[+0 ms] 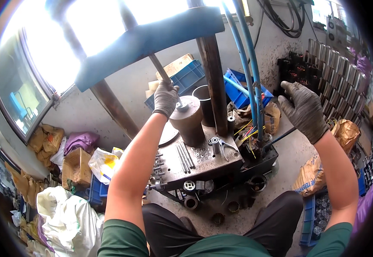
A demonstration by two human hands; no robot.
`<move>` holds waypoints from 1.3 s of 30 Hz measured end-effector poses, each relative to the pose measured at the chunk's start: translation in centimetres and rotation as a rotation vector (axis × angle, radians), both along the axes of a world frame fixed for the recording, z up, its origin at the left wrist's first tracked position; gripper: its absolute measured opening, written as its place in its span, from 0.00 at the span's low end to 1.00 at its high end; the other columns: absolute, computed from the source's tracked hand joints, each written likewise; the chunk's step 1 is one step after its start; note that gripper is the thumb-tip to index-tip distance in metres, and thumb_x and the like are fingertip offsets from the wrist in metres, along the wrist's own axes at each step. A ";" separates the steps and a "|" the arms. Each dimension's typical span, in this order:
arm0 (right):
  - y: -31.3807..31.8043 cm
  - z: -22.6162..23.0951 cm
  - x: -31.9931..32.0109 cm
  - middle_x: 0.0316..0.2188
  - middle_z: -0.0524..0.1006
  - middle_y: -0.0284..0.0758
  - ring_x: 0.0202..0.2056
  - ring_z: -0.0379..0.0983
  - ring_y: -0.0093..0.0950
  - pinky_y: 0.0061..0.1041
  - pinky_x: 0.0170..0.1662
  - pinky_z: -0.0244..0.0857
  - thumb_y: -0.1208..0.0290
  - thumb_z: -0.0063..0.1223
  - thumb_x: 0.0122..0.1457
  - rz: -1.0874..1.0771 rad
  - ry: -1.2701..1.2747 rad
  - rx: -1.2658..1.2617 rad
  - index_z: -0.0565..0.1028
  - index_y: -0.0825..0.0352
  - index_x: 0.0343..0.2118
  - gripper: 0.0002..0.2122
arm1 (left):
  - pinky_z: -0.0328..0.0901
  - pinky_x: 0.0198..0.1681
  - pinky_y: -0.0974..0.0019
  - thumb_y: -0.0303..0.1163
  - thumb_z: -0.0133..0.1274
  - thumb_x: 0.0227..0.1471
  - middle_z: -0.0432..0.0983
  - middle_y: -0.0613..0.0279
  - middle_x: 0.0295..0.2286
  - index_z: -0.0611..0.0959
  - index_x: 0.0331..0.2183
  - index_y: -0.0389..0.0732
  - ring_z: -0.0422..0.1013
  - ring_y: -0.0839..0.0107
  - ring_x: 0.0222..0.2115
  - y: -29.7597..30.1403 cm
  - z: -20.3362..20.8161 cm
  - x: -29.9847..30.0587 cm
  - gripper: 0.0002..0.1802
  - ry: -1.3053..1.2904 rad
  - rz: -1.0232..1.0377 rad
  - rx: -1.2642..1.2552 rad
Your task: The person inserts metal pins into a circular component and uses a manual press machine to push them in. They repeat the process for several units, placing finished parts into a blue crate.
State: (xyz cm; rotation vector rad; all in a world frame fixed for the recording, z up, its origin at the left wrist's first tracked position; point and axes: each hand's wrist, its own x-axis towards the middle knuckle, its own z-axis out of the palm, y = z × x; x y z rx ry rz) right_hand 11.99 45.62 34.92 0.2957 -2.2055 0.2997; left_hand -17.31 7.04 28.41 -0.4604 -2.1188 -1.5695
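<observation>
My left hand (166,97), in a grey work glove, is wrapped round a slim metal rod (159,66). The rod slants down from the blue press beam (152,40) towards a thick steel cylinder (189,128). A short metal piece (181,105) shows on the cylinder's top, beside my fingers. My gloved right hand (305,110) is raised right of the press, fingers apart, holding nothing. On the press table (208,169) lie several thin steel rods (185,157), small rings (202,154), a short metal sleeve (215,145) and pliers (226,149).
Dark steel columns (212,81) and blue hoses (250,64) flank the work area. Blue crates (188,79) stand behind. Stacked metal tubes (340,73) line the right wall. Paper sacks (313,175) and a parts crate (308,220) sit right; white sacks (68,216) lie left.
</observation>
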 end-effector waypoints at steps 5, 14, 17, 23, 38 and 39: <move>-0.4 -1.1 3.8 0.35 0.80 0.47 0.35 0.79 0.45 0.39 0.39 0.74 0.73 0.61 0.58 0.032 -0.006 0.150 0.76 0.72 0.51 0.18 | 0.71 0.26 0.68 0.17 0.57 0.59 0.71 0.66 0.27 0.75 0.43 0.42 0.71 0.75 0.26 0.6 -0.2 0.3 0.14 0.062 0.003 -0.209; -1.4 -5.5 13.7 0.40 0.81 0.45 0.43 0.78 0.46 0.45 0.48 0.72 0.71 0.57 0.52 0.140 -0.592 0.228 0.78 0.71 0.48 0.19 | 0.71 0.41 0.54 0.33 0.59 0.61 0.82 0.51 0.32 0.77 0.47 0.42 0.78 0.50 0.35 2.2 -2.7 3.0 0.14 0.140 0.241 -0.135; -1.8 -6.0 14.1 0.38 0.81 0.44 0.40 0.79 0.45 0.43 0.45 0.74 0.71 0.56 0.54 0.131 -0.695 0.242 0.80 0.67 0.47 0.17 | 0.67 0.31 0.72 0.32 0.53 0.69 0.72 0.70 0.27 0.78 0.51 0.40 0.67 0.80 0.27 1.9 -3.1 2.6 0.12 -0.096 0.042 0.096; -0.7 -7.8 16.3 0.30 0.81 0.40 0.32 0.81 0.42 0.39 0.36 0.75 0.63 0.59 0.55 0.275 -0.957 0.255 0.83 0.61 0.39 0.11 | 0.70 0.38 0.54 0.41 0.51 0.68 0.81 0.50 0.29 0.82 0.50 0.42 0.77 0.55 0.30 1.7 -3.4 2.2 0.16 -0.041 0.092 0.028; -3.3 -9.7 18.9 0.26 0.79 0.40 0.29 0.79 0.43 0.37 0.33 0.73 0.69 0.67 0.49 0.160 -0.846 -0.005 0.80 0.65 0.30 0.08 | 0.69 0.31 0.67 0.40 0.55 0.67 0.78 0.63 0.23 0.85 0.42 0.36 0.71 0.76 0.23 1.8 -1.7 4.6 0.15 -0.031 0.153 -0.067; -3.2 -9.6 18.9 0.26 0.80 0.41 0.29 0.79 0.43 0.38 0.34 0.74 0.69 0.66 0.49 0.158 -0.849 -0.015 0.81 0.65 0.31 0.08 | 0.69 0.31 0.67 0.40 0.56 0.67 0.78 0.63 0.23 0.85 0.42 0.36 0.71 0.76 0.23 1.8 -1.9 4.6 0.15 -0.036 0.145 -0.053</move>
